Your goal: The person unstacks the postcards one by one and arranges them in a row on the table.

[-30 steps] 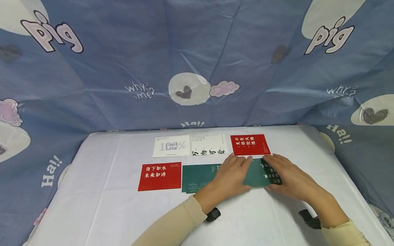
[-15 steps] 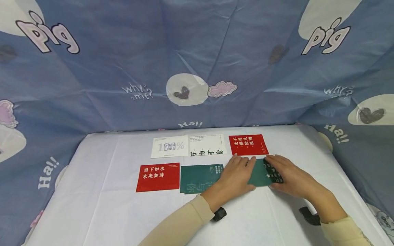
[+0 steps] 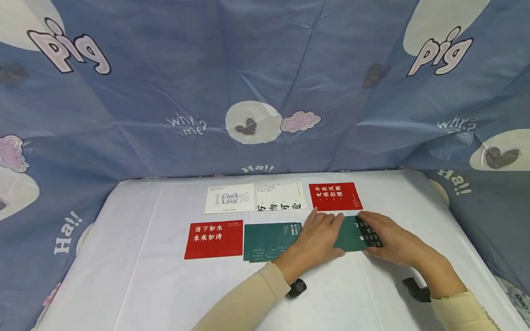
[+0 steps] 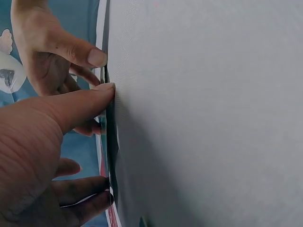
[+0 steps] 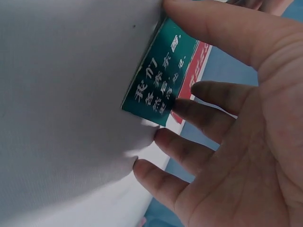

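In the head view, a dark green card (image 3: pixel 349 235) with white lettering lies on the white table. My left hand (image 3: pixel 312 241) grips its left part, thumb at the near edge and fingers at the far edge. At the card's right end, my right hand (image 3: pixel 395 241) holds the same two edges between thumb and fingers. Two overlapping green cards (image 3: pixel 269 236) lie just left, partly under my left hand and wrist. In the right wrist view, the held green card (image 5: pixel 158 71) shows its lettered end, while my ring and little fingers (image 5: pixel 163 182) touch the cloth.
A red card (image 3: pixel 214 239) lies at the left of the near row. Behind stand a white Good Luck card (image 3: pixel 229 198), another white card (image 3: pixel 280 196) and a red card (image 3: pixel 335 196). A patterned blue cloth (image 3: pixel 265 82) rises behind the table.
My left hand has shifted slightly right along the green card, uncovering more of the overlapping green cards. My right hand has barely moved, and the other cards lie as before.
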The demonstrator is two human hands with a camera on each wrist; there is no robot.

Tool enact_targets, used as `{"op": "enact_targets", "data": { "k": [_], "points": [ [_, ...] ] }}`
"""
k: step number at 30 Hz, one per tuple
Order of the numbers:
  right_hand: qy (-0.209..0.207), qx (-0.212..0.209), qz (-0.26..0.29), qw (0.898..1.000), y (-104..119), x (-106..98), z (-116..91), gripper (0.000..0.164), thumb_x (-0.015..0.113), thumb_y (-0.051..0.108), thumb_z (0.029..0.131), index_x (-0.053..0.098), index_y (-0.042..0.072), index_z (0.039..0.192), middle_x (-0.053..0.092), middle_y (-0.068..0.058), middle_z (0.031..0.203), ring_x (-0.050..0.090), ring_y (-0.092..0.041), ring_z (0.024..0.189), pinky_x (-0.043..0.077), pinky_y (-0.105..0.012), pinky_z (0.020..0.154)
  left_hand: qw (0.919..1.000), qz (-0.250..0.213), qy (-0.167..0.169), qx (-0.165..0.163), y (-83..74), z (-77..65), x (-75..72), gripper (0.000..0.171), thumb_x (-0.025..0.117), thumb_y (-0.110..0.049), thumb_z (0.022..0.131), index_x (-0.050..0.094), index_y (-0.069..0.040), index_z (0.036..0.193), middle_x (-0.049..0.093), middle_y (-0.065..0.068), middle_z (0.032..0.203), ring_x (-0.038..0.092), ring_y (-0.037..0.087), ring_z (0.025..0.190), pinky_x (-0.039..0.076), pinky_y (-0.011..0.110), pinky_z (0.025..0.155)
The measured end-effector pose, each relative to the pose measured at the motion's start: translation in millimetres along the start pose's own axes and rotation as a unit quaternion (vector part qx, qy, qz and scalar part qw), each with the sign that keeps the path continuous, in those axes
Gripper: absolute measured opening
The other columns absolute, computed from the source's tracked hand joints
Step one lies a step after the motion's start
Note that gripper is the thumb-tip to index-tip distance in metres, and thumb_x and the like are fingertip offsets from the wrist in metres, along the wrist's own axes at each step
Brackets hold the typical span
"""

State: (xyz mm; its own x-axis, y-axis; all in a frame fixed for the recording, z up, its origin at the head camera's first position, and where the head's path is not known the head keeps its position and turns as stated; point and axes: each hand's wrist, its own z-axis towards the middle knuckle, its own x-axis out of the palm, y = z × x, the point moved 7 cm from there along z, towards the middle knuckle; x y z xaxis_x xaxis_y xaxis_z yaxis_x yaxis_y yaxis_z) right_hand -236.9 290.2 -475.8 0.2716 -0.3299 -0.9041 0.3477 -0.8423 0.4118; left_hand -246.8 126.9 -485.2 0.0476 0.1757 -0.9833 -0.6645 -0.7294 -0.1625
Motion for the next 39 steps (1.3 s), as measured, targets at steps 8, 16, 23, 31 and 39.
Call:
{"op": "enact_targets", "data": {
  "k": [8,16,23,31,39],
  "points": [
    [-0.006,-0.003,0.004,1.0,1,3,0,0.086,0.088,0.015,0.083,0.043,-0.005,0.154,0.045,-0.028,0.154,0.042,-0.05,0.14,0.04,-0.067,0.11,0.9999,-0.001,0.008,-0.007,3.3,-3.1,3.1,0.091,0.081,-0.054,0.087,0.044,-0.01,0.158,0.055,0.005,0.153,0.048,0.021,0.142,0.026,0.046,0.126],
    [-0.007,0.027,0.005,1.0,-1,2,-1,0.09,0.088,0.019,0.083,0.041,-0.004,0.156,0.041,-0.03,0.156,0.04,-0.052,0.141,0.039,-0.07,0.11,0.9993,-0.031,0.008,-0.018,12.4,-17.7,0.4,0.094,0.081,-0.055,0.087,0.043,-0.008,0.159,0.052,0.004,0.156,0.045,0.021,0.145,0.022,0.044,0.127],
    [-0.026,0.014,0.006,1.0,13,-7,-1,0.096,0.09,0.03,0.083,0.038,0.0,0.159,0.041,-0.026,0.157,0.039,-0.048,0.142,0.039,-0.07,0.11,0.9983,-0.053,0.01,-0.021,30.9,-41.6,-16.5,0.1,0.081,-0.057,0.087,0.038,-0.006,0.161,0.046,0.007,0.161,0.04,0.023,0.149,0.016,0.044,0.129],
    [-0.025,-0.003,0.0,1.0,44,-5,7,0.107,0.09,0.049,0.08,0.036,0.006,0.162,0.039,-0.018,0.163,0.035,-0.042,0.149,0.035,-0.065,0.116,0.9949,-0.094,0.019,-0.033,67.0,-76.7,-37.8,0.109,0.084,-0.056,0.083,0.032,-0.005,0.164,0.037,0.009,0.167,0.03,0.026,0.155,0.011,0.044,0.129],
    [-0.03,-0.044,-0.025,0.998,78,3,19,0.11,0.089,0.053,0.079,0.035,0.007,0.163,0.037,-0.011,0.166,0.032,-0.036,0.153,0.035,-0.06,0.119,0.9942,-0.101,0.015,-0.035,99.4,-104.8,-47.8,0.113,0.088,-0.056,0.079,0.033,-0.003,0.163,0.033,0.01,0.168,0.023,0.027,0.157,0.014,0.043,0.129]
  ]
}}
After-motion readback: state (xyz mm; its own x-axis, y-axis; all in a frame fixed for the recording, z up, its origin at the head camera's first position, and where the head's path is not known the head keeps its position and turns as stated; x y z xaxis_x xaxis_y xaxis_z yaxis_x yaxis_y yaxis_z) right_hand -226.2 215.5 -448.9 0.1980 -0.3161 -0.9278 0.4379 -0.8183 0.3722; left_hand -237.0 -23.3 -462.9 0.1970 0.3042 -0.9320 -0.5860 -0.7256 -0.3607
